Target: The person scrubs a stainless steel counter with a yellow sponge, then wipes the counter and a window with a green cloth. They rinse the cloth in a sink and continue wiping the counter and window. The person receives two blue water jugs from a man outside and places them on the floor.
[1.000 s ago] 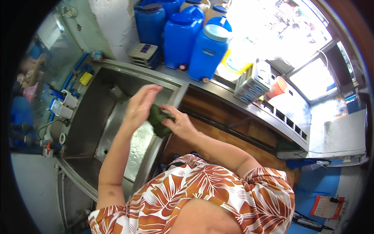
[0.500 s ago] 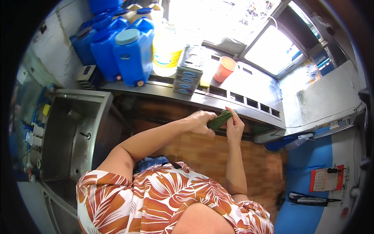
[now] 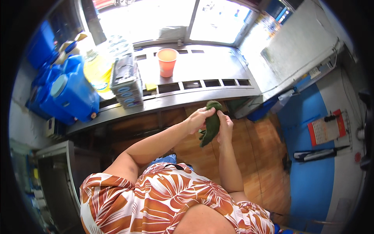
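Green cloth (image 3: pixel 211 126): carried away since a second ago from the edge of the sink (image 3: pixel 71 160) to above the tiled floor (image 3: pixel 249 152); now drawn out into a longer, limp strip rather than a wide bunch.

Left hand (image 3: pixel 198 119): grasping the cloth by its upper left edge, thumb and fingertips turned inward.

Right hand (image 3: pixel 226 126): close beside, grasping the opposite edge with thumb on the cloth; cannot tell exactly how the far fingers lie.

Cloth ends: a rounded fold just above the grip, a longer tail hanging below and slightly left.

Handling: probably best with both pinches firm and evenly matched, loose tail gathered in, cloth kept clear of clothing and floor.

Steel counter (image 3: pixel 218 70): beyond the grip, apart from the cloth, with a row of dark slots along the near side.

Orange cup (image 3: pixel 166 62): upright on the counter, beyond and left of the grip.

Blue jugs (image 3: pixel 74 93): clustered well left of the grip.
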Action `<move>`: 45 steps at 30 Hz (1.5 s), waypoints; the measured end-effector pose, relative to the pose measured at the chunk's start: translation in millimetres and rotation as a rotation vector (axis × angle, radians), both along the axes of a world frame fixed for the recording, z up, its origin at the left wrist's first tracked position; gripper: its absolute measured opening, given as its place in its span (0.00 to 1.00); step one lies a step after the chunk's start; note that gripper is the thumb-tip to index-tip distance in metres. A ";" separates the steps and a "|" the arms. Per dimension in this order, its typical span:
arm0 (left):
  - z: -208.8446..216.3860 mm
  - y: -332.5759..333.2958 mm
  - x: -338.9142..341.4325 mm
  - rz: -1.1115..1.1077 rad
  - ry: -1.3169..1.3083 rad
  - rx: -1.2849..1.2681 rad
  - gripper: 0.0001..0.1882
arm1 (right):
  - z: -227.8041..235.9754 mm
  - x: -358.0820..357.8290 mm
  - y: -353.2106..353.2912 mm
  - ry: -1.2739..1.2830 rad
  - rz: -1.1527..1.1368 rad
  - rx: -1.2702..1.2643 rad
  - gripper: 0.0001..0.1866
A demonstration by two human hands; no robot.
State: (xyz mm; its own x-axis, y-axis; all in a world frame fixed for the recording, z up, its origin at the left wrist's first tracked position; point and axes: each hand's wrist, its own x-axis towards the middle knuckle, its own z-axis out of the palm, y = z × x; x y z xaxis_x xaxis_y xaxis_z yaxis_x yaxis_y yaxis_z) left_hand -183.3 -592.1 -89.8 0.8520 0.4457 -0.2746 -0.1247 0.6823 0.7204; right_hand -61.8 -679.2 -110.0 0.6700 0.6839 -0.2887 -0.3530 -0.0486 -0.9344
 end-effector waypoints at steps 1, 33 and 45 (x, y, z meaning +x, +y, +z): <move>-1.9 8.2 9.9 -0.022 -0.061 -0.022 0.23 | -1.7 11.5 0.4 0.012 0.062 0.030 0.18; -58.8 330.2 257.8 0.180 0.540 0.736 0.29 | -32.1 384.3 218.2 -0.370 0.307 -0.292 0.10; -63.2 382.0 429.7 0.609 0.488 1.441 0.07 | -76.2 607.6 341.9 -0.311 0.145 0.048 0.14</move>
State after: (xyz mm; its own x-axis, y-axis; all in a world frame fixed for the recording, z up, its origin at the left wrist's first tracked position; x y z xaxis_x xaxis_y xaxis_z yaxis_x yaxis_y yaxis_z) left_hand 246.4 -210.0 -152.9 0.4277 0.7743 0.4664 0.3084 -0.6101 0.7299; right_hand 545.8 -337.3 -186.2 0.6160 0.7860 -0.0515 -0.0440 -0.0309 -0.9986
